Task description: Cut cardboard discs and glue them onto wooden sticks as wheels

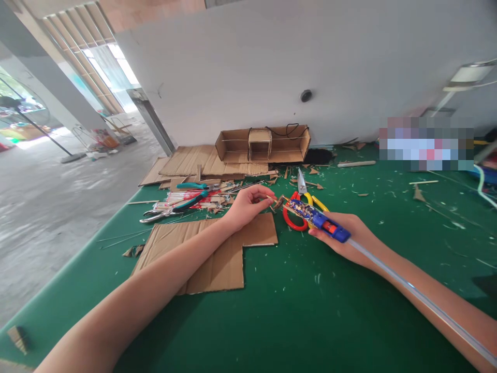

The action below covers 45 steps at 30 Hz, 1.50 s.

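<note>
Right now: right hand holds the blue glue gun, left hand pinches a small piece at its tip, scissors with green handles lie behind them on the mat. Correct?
Not quite. In the head view the scissors have one red and one yellow handle, not green. The rest holds: the right hand holds the blue glue gun, the left hand pinches a small piece at its tip, and the scissors lie behind them on the green mat.

Left hand [244,206]: bare, no glove, no ring visible
Right hand [345,239]: bare, no glove, partly hidden
Left forearm: uncovered along its full visible length, no sleeve, no watch or band
Right forearm: uncovered, no sleeve, no wrist strap
</note>
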Tool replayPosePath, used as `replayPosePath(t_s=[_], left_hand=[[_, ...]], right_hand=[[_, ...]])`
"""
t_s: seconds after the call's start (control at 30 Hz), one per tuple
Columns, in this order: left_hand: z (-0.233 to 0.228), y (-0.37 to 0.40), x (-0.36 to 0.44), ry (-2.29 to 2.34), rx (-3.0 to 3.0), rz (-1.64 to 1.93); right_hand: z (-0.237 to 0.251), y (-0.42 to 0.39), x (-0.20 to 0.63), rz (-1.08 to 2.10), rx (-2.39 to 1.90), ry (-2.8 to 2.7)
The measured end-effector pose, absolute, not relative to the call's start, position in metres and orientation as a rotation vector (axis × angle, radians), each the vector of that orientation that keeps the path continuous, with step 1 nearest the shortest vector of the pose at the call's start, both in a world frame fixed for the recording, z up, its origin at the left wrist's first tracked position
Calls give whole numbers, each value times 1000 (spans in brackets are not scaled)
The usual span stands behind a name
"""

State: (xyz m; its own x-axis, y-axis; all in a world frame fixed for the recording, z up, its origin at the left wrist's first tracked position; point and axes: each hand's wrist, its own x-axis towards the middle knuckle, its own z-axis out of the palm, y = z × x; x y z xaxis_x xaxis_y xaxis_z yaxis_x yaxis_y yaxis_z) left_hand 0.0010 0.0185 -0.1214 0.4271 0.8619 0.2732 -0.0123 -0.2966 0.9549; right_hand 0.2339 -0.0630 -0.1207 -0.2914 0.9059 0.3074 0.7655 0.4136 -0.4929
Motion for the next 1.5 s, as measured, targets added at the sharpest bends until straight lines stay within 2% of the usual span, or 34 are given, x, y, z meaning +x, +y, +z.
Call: replayPosePath(t_s=[0.2, 0.53, 1.03, 1.5], left_hand=[[-122, 19, 1, 749, 1633, 1036], [-120, 18, 1, 713, 1646, 1016], [-121, 19, 0, 717, 1676, 990], [-122, 19, -1, 691, 1677, 981]], right_hand=[[-122, -64, 231, 250, -1257, -2223], [-119, -65, 233, 311, -1447, -2125], [-116, -67, 232, 219, -1268, -2252], [-118, -67, 232, 140, -1308, -2215]])
